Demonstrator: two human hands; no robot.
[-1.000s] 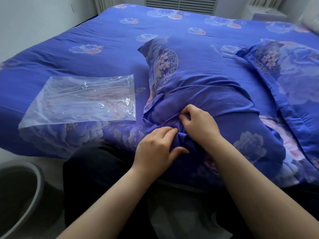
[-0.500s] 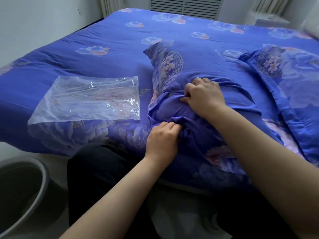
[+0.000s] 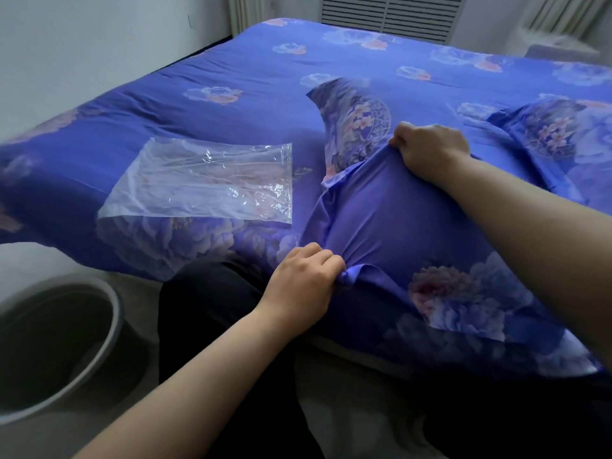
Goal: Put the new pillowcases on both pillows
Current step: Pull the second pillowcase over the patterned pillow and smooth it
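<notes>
Since 0.5 s ago the right hand (image 3: 430, 150) has slid farther up the pillow (image 3: 414, 226), fingers curled, pinching the pillowcase (image 3: 463, 293) hem and stretching it away from the left hand (image 3: 299, 283), whose curled fingers grip the bunched hem at the bed edge. The opening looks nearly drawn over this pillow; a 2nd cased pillow (image 3: 563, 134) lies beyond the right fingers. Left of both hands lies a clear plastic bag (image 3: 198, 187), with open bedspread (image 3: 231, 61) past the fingertips

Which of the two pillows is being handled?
The near pillow at the bed's edge: left hand and right hand grip its case. The far-right pillow lies untouched.
</notes>
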